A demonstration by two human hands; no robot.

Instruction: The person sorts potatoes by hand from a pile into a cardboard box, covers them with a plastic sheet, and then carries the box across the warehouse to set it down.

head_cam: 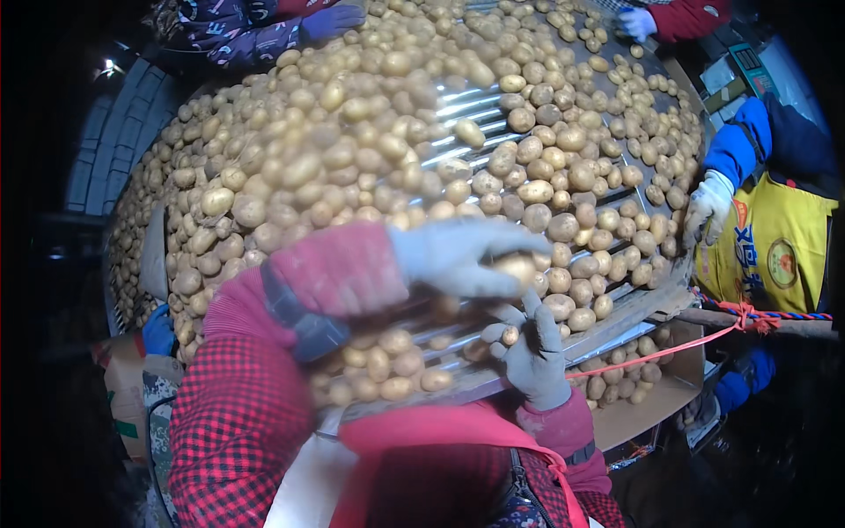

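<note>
Many potatoes (297,165) cover a wide sorting table with metal bars (469,109) showing through gaps. My left hand (462,257), in a grey glove, reaches across from the left with its fingers curled round a potato (515,270); the hand is somewhat blurred. Just below it, near the table's front edge, my right hand (531,350) is raised in a grey glove, fingers spread and bent, with a small potato (510,335) between thumb and fingers. More potatoes (386,366) lie on the bars beneath my left forearm.
Co-workers' gloved hands rest at the far left (333,21), far right (637,24), right edge (709,208) and left edge (158,330). A cardboard box (660,402) of potatoes stands below the front edge (614,323). A red cord (667,353) runs to a pole (785,325).
</note>
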